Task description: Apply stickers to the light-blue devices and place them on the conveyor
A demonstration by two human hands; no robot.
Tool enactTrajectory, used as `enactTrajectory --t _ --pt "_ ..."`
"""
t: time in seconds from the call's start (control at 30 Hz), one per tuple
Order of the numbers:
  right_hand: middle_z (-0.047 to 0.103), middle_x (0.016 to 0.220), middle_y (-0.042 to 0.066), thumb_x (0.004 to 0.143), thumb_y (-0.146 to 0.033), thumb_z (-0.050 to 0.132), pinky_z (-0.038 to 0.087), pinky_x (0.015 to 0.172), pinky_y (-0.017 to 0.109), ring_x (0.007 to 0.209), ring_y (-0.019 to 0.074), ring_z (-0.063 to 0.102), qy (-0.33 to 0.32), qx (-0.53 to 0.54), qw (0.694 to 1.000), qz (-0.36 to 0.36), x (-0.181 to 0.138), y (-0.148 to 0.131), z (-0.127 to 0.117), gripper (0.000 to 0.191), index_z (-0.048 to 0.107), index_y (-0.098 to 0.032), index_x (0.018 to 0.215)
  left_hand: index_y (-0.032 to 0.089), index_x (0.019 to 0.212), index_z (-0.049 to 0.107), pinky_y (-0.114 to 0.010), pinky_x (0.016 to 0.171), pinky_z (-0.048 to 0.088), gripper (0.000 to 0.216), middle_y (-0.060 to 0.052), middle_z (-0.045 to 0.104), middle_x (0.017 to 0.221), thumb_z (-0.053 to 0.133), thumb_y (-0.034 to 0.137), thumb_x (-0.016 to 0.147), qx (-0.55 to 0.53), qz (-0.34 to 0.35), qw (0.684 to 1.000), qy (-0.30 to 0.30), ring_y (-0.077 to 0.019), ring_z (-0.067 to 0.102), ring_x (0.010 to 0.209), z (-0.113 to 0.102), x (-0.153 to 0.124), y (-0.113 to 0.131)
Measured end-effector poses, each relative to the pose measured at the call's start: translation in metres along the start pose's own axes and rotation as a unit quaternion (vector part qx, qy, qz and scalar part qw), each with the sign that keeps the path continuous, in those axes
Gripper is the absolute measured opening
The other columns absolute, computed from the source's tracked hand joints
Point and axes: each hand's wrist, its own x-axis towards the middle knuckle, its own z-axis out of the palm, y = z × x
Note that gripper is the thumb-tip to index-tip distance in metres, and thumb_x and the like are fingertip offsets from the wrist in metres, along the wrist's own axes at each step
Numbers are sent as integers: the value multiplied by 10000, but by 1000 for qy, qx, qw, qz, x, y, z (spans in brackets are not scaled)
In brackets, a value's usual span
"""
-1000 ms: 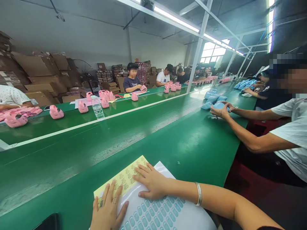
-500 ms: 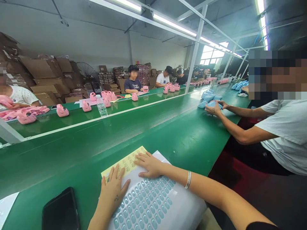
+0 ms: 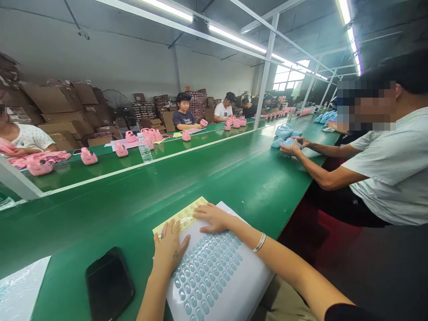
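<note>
A white sheet [image 3: 242, 285] with rows of pale blue oval stickers [image 3: 207, 267] lies at the table's near edge, partly over a yellow printed sheet [image 3: 187, 214]. My left hand [image 3: 170, 247] rests flat on the left side, its fingers reaching onto the yellow sheet. My right hand [image 3: 216, 218] lies flat to the right, fingertips also on the yellow sheet, with a silver bracelet on the wrist. Both hands have their fingers extended and grip nothing. Part of the sheets is hidden beneath my hands.
A black phone [image 3: 109, 285] lies left of my arm, near another white sheet [image 3: 25, 285]. At right a co-worker's hands [image 3: 292, 148] hold a light blue item beside a blue pile [image 3: 287, 130]. Beyond the divider stand a water bottle [image 3: 145, 149] and several pink shoes [image 3: 88, 156].
The camera view has turned slightly, shifting the sheets and phone rightward in the picture. My hands stay flat on the sheets, with little change in their pose.
</note>
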Motion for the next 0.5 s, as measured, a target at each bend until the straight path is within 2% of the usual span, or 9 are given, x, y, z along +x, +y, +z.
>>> enactTrajectory --t 0.5 --pt "432 1351 128 802 -403 583 261 1029 416 1253 243 378 40 8 999 15 0 -2 4 549 468 -162 1282 140 1342 361 -544 1038 209 527 -149 301 1441 304 389 881 -6 16 1000 21 -276 254 1332 3 1 -5"
